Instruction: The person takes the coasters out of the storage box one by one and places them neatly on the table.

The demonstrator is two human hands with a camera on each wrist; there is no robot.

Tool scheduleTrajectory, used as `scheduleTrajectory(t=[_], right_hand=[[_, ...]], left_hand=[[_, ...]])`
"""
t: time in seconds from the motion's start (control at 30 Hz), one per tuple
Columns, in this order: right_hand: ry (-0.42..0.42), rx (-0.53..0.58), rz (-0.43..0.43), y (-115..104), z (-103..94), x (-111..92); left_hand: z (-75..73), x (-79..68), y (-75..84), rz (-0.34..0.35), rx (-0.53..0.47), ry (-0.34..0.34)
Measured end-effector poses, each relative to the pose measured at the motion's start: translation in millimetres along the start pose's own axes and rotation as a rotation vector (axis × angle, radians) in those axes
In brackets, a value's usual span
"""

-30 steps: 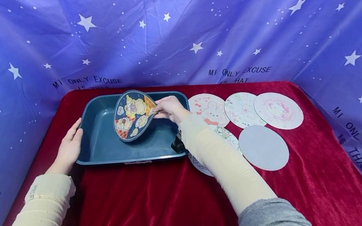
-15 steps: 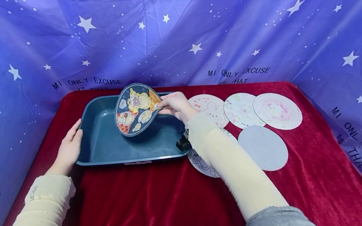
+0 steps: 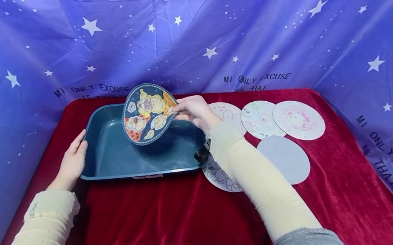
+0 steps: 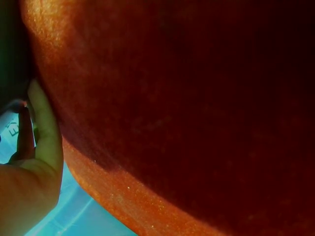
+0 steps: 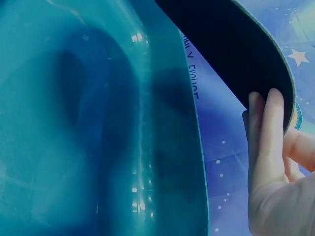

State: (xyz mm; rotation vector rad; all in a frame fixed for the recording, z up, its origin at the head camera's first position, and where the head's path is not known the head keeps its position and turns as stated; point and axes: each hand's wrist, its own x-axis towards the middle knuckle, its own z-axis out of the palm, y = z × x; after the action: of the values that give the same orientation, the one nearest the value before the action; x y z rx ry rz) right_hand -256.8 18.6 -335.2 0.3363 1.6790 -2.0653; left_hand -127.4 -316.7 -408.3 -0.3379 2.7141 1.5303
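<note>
In the head view, my right hand (image 3: 195, 108) pinches the right edge of a round, dark blue placemat (image 3: 145, 123) with yellow cartoon figures. The placemat bends at the grip and hangs tilted over the blue-green basin (image 3: 116, 175). Its dark underside (image 5: 236, 54) faces the right wrist camera, with straight fingers (image 5: 270, 132) laid along it. My left hand (image 3: 70, 162) rests its extended fingers and thumb against the basin's left end. In the left wrist view, the fingers (image 4: 47, 128) lie along the basin's dark outer wall (image 4: 12, 59).
Right of the basin, several round mats lie flat: a pale floral one (image 3: 262, 120), a pink-and-white one (image 3: 299, 120), a grey one (image 3: 285, 159) and others partly under the right arm. Red velvet (image 3: 156, 221) covers the table. A purple star-patterned curtain (image 3: 174, 41) surrounds it.
My right hand has lifted the placemat upward and slightly right, away from the basin floor. My left hand has stayed at the basin's left end.
</note>
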Motion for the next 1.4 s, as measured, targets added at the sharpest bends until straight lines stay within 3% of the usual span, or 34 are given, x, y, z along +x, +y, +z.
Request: scheduleTrajectory(t=[0.57,1.4], right_hand=[[-0.003,0.116,-0.051,-7,-17.1,-16],[0.043,0.171,0.005,2,-70.5,-27]], left_hand=[[0.2,-0.7,0.5,-0.004,0.008,-0.007],[0.6,0.0,-2.1,0.005,0.009,-0.013]])
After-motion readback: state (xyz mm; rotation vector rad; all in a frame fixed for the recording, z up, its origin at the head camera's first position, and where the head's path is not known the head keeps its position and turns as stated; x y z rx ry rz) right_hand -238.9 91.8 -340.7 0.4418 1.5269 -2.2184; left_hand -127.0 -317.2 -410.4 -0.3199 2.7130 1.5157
